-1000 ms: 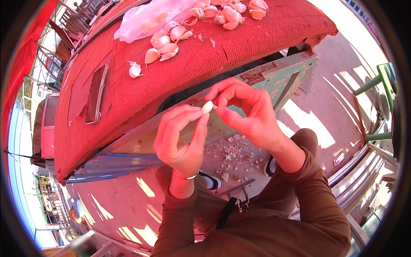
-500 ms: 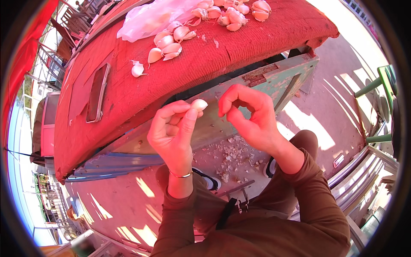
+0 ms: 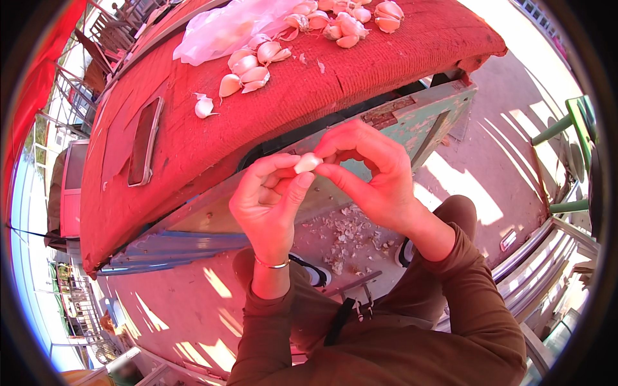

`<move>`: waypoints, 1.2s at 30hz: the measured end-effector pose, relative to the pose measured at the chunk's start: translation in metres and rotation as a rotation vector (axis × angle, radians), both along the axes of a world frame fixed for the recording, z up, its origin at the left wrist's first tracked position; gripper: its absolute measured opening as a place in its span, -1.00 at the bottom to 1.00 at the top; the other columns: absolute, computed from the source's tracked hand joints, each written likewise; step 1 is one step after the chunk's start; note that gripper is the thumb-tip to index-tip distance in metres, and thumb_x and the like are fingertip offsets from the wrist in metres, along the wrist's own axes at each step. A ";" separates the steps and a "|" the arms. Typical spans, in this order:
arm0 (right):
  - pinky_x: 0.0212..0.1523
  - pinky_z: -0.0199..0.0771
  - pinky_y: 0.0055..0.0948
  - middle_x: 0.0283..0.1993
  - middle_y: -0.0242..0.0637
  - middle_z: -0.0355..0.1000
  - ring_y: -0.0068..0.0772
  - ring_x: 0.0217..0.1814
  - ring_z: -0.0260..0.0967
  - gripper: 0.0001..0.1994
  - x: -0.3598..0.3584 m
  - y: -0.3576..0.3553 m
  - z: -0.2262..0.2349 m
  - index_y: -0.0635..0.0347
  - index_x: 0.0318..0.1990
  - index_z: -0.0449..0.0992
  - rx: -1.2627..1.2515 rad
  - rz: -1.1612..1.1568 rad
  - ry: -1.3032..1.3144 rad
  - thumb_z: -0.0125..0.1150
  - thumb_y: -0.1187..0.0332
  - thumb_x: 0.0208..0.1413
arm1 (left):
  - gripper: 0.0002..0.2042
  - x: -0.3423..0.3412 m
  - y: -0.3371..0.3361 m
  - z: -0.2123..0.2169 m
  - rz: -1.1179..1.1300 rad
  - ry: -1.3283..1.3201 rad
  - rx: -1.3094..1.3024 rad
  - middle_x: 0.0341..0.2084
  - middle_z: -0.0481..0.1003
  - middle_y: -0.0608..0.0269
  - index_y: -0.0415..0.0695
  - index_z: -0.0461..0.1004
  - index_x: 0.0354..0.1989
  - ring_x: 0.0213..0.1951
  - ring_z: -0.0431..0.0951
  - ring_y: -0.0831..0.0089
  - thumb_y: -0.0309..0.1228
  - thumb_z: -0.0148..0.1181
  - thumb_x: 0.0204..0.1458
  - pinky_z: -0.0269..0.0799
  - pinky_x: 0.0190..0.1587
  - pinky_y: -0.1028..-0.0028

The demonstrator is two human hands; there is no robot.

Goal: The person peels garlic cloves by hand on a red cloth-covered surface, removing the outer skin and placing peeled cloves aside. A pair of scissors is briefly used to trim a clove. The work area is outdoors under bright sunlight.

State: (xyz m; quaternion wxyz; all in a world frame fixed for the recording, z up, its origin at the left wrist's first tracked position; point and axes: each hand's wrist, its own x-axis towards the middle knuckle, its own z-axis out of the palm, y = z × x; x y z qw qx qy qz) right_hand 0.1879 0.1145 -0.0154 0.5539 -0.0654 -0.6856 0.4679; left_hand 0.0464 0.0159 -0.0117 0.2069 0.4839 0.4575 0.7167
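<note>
**Garlic clove pinched between both hands, off the desk edge**

The setting is outdoors in strong sun, on a pinkish paved floor (image 3: 470, 174) barred with shadow. Metal railings and slatted furniture stand along the left and right margins; the detail there is too bent by the lens to identify further.

The long desk covered in coarse red woven cloth (image 3: 360, 83) fills the upper frame, over a worn, pale green painted frame (image 3: 418, 122). A dark flat rectangular device (image 3: 143, 140) lies on the cloth at left. A crumpled translucent plastic bag (image 3: 225, 26) sits at the far edge.

The left hand (image 3: 270, 206) and right hand (image 3: 373, 174) meet in front of the desk edge, above the knees and clear of the cloth. In my judgement this keeps the waste off the work surface: a scatter of dry, papery skin scraps (image 3: 347, 231) lies on the floor directly beneath.

Loose pale garlic cloves (image 3: 248, 67) rest in groups on the cloth near the bag, within reach.

The small whitish garlic clove (image 3: 308, 162) is held in the air between the two hands. The fingers of both hands are closed on it, thumb and forefinger tips clamped from either side, a grip suited to picking at its skin.
</note>
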 end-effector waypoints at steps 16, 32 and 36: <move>-0.21 0.56 -0.43 -0.17 -0.22 0.51 -0.39 -0.22 0.57 -0.80 0.005 0.002 0.006 0.30 -0.18 0.57 0.114 -0.003 -0.077 0.37 0.71 0.05 | -0.77 0.001 0.002 0.001 0.000 0.063 0.061 -0.04 0.61 -0.11 -0.40 0.52 -0.02 -0.05 0.68 0.29 -0.73 0.30 0.16 0.62 0.07 0.38; -0.11 0.53 -0.38 -0.17 -0.23 0.53 -0.32 -0.14 0.54 -0.76 0.008 0.001 0.008 0.26 -0.17 0.59 0.072 0.024 -0.112 0.42 0.66 0.00 | -0.80 -0.001 0.002 0.000 -0.009 0.041 0.044 -0.11 0.65 -0.04 -0.38 0.53 -0.04 -0.09 0.69 0.34 -0.69 0.31 0.18 0.60 0.05 0.40; -0.07 0.53 -0.34 -0.17 -0.23 0.53 -0.30 -0.09 0.53 -0.80 0.008 0.000 0.007 0.24 -0.21 0.57 0.018 0.041 -0.128 0.43 0.62 0.01 | -0.80 -0.001 0.002 0.002 -0.004 0.031 0.012 -0.11 0.66 -0.02 -0.37 0.54 -0.04 -0.09 0.69 0.35 -0.67 0.31 0.18 0.59 0.04 0.42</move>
